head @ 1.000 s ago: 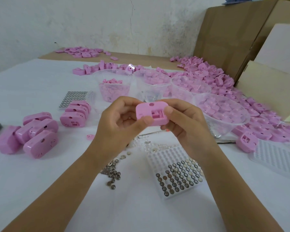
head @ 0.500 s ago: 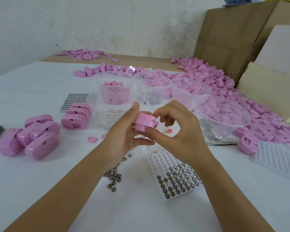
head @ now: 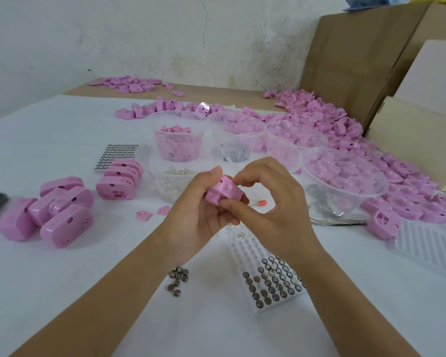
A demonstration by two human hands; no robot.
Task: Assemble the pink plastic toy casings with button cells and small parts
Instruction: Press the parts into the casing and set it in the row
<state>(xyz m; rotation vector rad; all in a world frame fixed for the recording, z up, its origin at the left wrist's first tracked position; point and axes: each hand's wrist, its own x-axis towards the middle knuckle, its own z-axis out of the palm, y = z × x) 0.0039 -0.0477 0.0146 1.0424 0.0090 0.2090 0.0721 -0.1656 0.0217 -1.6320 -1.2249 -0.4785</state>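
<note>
Casing (head: 223, 193), a small pink shell, is up in the air over the middle of the counter (head: 62, 292) in the head view, held between both hands. The left grip (head: 196, 212) grasps it from the left and below, fingers curled under it and the thumb standing up against its far edge. The right grip (head: 273, 202) grasps the same casing from the right, with the thumb on its near side and curled fingers arching over its top. Whether those fingers also hold some small part cannot be told.

Just behind the right grip a red part (head: 262, 203) with a thin wire lies on the counter. Under the wrists lies a cell tray (head: 242, 249), its near rows filled with button cells and its far rows bare. Loose cells (head: 178, 279) lie clustered just left of it.

At the left lie closed casings (head: 59, 210), with a row (head: 119, 179) of more behind them and a full tray (head: 142, 150) of cells beyond. Behind the hands stand clear containers: a tub (head: 177, 150) of small pink bits, a low tub (head: 170, 186) of clear bits, and at the right a wide bowl (head: 345, 204) heaped with pink shells. A pile (head: 332, 117) of pink shells runs along the right side against cardboard (head: 345, 60). A bare tray (head: 428, 246) lies at the far right.
</note>
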